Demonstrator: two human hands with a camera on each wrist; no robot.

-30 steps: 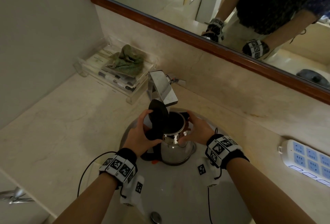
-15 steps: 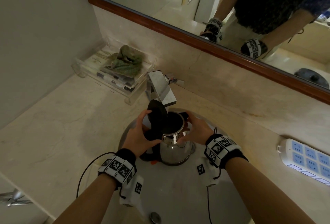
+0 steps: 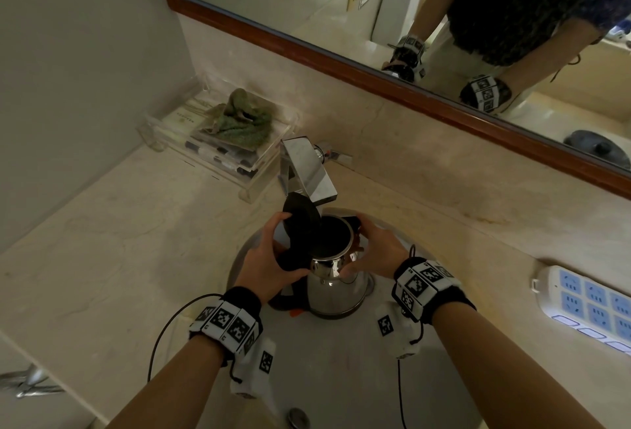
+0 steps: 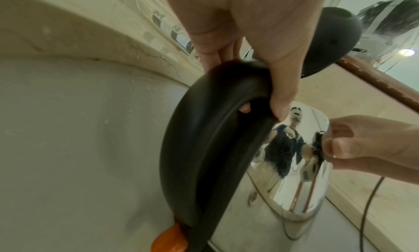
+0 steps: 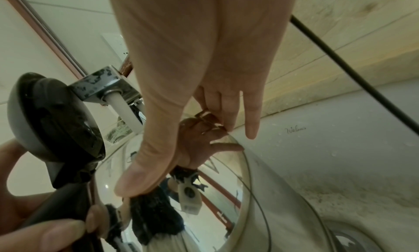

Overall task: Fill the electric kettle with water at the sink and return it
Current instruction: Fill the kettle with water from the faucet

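Observation:
A shiny steel electric kettle (image 3: 336,287) stands in the white sink basin (image 3: 341,377), its black lid (image 3: 302,213) flipped up and its mouth right under the chrome faucet spout (image 3: 309,174). My left hand (image 3: 269,263) grips the black handle (image 4: 211,130), thumb over its top. My right hand (image 3: 372,251) holds the kettle's upper body (image 5: 172,193) from the right, thumb and fingers wrapped around the metal. The wrist views show no water stream. An orange switch (image 4: 170,238) sits at the handle's base.
A clear tray with a green cloth (image 3: 244,119) sits left of the faucet on the marble counter (image 3: 112,240). A white and blue power strip (image 3: 587,305) lies at the right. A wood-framed mirror (image 3: 341,66) runs behind. The drain (image 3: 297,418) is near the front.
The view drifted slightly; the kettle and both hands stay in the same hold under the spout.

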